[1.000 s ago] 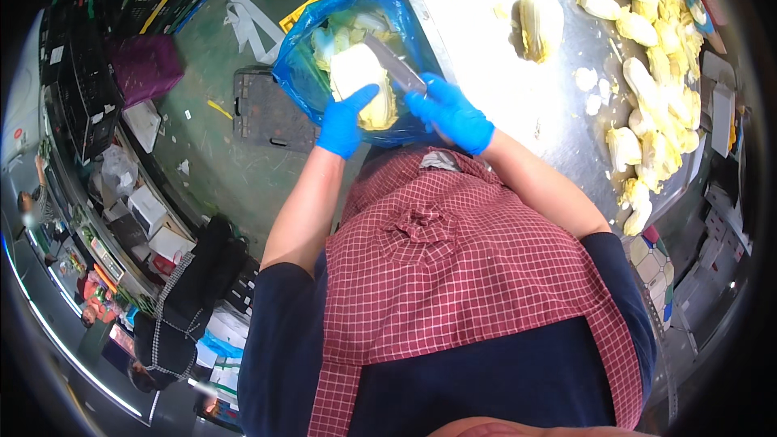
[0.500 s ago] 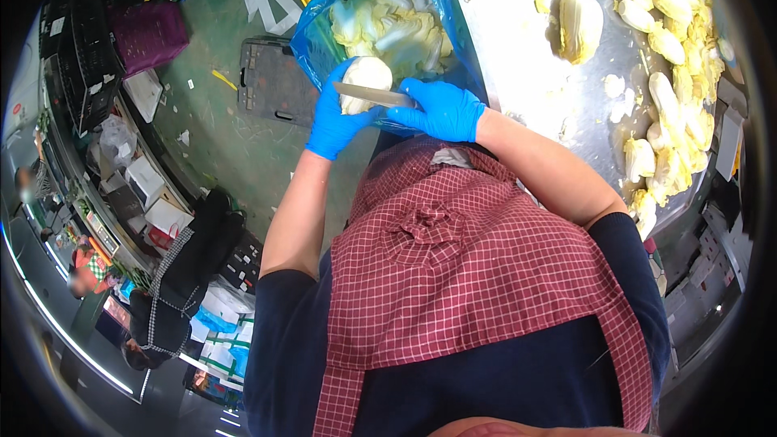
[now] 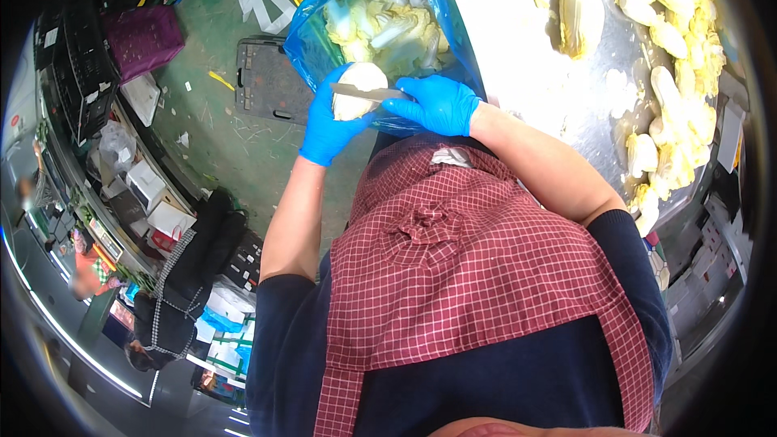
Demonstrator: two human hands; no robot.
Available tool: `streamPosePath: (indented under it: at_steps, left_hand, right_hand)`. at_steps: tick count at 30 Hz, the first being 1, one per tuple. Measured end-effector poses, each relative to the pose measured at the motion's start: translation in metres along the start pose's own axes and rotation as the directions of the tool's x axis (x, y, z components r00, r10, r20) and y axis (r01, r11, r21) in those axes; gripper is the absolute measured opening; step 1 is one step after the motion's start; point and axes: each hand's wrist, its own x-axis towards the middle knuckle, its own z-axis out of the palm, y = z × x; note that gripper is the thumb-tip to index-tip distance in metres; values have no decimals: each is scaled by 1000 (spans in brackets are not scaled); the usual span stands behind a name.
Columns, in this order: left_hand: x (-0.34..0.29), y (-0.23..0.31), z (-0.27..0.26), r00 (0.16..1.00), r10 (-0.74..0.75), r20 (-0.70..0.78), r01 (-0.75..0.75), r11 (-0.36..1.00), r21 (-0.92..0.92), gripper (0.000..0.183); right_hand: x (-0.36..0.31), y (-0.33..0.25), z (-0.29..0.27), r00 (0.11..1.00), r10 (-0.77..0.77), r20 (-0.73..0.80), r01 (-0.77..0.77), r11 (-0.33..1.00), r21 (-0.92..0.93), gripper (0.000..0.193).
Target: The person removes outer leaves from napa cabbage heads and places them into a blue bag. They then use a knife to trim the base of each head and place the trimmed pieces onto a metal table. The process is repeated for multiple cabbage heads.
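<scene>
Held at upper ctr. of frame, over lower-left rim of blue bag (image 3: 301,48): cabbage (image 3: 366,76), pale end up, w/ L grip (image 3: 326,127) wrapped round its side. Kept in R grip (image 3: 439,105), closed round handle: knife (image 3: 362,93), w/ blade across that pale end; can't tell if biting in.

Prob. fairly heavy for its size, dense & stiff at the base, softer and easily torn toward leaf tips; poss. slippery if wet. Best held round thick flank, from below, w/ fingertips clear of blade edge.

Vs. 1 s ago: turned from lengthwise to end-up, moved from bag's middle to its rim, w/ knife brought from right flank to crosswise. Vs. 0.5 s ago: almost same pose, just slightly further left in frame.
</scene>
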Motion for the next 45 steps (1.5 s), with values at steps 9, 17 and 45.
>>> streamPosePath:
  at_steps: [9,17,45]
  left_hand:
    - [-2,-5,-6,997,-72,5,72,997,-18,73]
    - [-5,-14,-9,997,-77,11,77,997,-2,72]
    - [1,12,-13,995,-46,88,50,998,-47,70]
  right_hand:
    - [9,12,6,999,-32,-10,33,993,110,51]
    - [14,18,8,997,29,69,-38,990,138,60]
    - [-8,-1,-8,997,-81,-3,81,997,4,54]
